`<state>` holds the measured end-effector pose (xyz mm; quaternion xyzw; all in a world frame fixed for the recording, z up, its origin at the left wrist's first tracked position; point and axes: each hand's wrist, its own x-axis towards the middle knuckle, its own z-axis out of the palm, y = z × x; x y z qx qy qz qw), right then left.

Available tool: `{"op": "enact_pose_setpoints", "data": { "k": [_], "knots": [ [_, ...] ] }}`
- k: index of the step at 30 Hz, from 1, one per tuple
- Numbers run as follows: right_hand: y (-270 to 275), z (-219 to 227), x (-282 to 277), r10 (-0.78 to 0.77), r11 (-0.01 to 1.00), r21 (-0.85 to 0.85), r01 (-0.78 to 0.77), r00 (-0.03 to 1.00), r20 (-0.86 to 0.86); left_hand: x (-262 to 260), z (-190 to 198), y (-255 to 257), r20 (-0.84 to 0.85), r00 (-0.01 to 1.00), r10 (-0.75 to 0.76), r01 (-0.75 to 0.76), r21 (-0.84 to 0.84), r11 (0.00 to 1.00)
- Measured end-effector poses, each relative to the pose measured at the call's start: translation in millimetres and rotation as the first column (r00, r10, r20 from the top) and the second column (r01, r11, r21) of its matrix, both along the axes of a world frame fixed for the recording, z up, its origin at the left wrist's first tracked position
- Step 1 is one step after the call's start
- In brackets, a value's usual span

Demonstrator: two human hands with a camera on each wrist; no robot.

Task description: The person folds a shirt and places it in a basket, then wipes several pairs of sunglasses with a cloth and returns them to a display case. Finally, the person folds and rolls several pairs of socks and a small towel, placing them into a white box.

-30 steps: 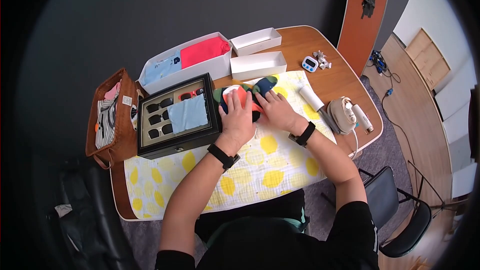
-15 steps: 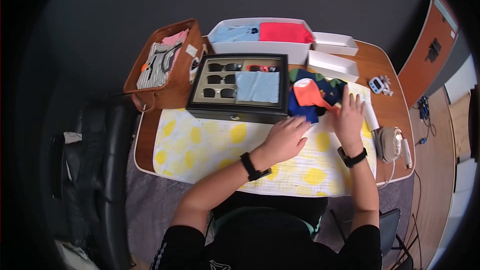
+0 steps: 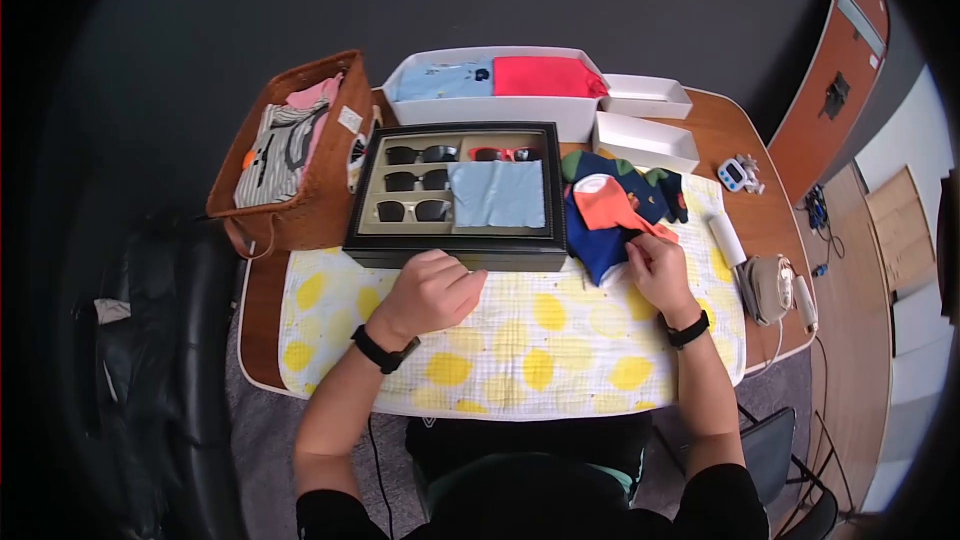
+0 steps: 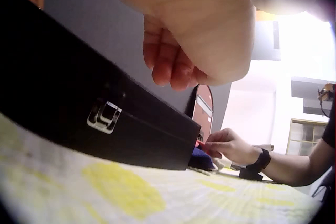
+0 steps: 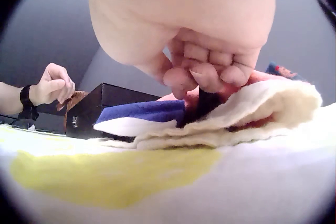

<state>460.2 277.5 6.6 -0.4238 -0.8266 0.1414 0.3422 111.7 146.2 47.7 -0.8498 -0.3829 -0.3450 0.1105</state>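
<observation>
Several colourful socks lie in a loose pile right of the black sunglasses case [image 3: 455,252]: an orange sock [image 3: 603,204] on top, a blue sock [image 3: 597,250] below and a dark navy sock [image 3: 640,190] with green parts behind. My right hand [image 3: 663,275] is at the pile's near edge, its curled fingertips pinching the orange sock's end, partly hidden under the fingers. My left hand [image 3: 428,292] hovers before the case, fingers loosely curled and holding nothing. Inside the case are several sunglasses [image 3: 415,180] and a light blue cloth [image 3: 497,194].
A brown basket [image 3: 318,175] of clothes stands left. Behind are a white box [image 3: 545,118] with folded clothes and two smaller white boxes [image 3: 645,145]. At right lie a timer [image 3: 733,175], a white roller [image 3: 727,240] and a beige appliance [image 3: 770,290]. A lemon-print cloth [image 3: 500,370] covers the table.
Both hands pressed on the socks earlier. My left hand has moved off leftward to the case's front; my right hand has drawn toward me to the orange sock's end. The head view has shifted.
</observation>
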Motion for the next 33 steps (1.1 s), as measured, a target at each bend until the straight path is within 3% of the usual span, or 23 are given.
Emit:
{"op": "enact_pose_setpoints", "data": {
  "k": [4, 6, 8, 10, 15, 19, 23, 25, 30, 32, 33],
  "knots": [
    [-2, -1, -1, 0.038, 0.998, -0.056, -0.040, 0.999, -0.030, 0, 16, 12, -0.069, 0.997, -0.036, 0.038, 0.033, 0.999],
    [-1, -2, 1, 0.118, 0.990, -0.090, -0.110, 0.989, 0.089, -1, 4, 20, -0.100, 0.994, -0.053, 0.056, 0.028, 0.998],
    [-4, 1, 0, 0.147, 0.984, -0.110, -0.137, 0.985, 0.089, -7, -12, 20, -0.127, 0.986, -0.108, 0.120, 0.090, 0.989],
    [-3, 2, 1, 0.129, 0.986, -0.121, -0.113, 0.982, 0.136, -8, -21, 19, -0.133, 0.988, -0.074, 0.089, 0.105, 0.990],
    [1, -2, 3, 0.075, 0.975, -0.210, -0.070, 0.997, 0.019, -11, -31, 17, 0.092, 0.993, 0.078, -0.088, 0.118, 0.989],
    [2, 0, 3, 0.051, 0.983, -0.176, -0.044, 0.998, 0.036, -23, -26, 15, 0.284, 0.933, 0.223, -0.270, 0.142, 0.952],
    [3, 3, 2, 0.057, 0.988, -0.143, -0.051, 0.998, 0.041, -36, -28, 14, 0.300, 0.920, 0.251, -0.286, 0.076, 0.955],
    [-7, 16, 0, 0.026, 0.996, 0.083, -0.035, 0.995, 0.099, -37, -29, 16, 0.304, 0.917, 0.257, -0.293, 0.076, 0.953],
    [-29, 24, -11, -0.039, 0.996, 0.086, 0.031, 0.995, 0.092, -28, -26, 15, 0.275, 0.932, 0.234, -0.258, 0.052, 0.965],
    [-24, 5, -12, 0.074, 0.979, 0.180, -0.096, 0.990, 0.124, -24, -26, 14, 0.238, 0.943, 0.233, -0.254, 0.065, 0.965],
    [-22, 2, -11, 0.109, 0.988, 0.096, -0.124, 0.983, 0.148, -21, -27, 13, 0.238, 0.942, 0.235, -0.250, 0.033, 0.968]
  ]
}}
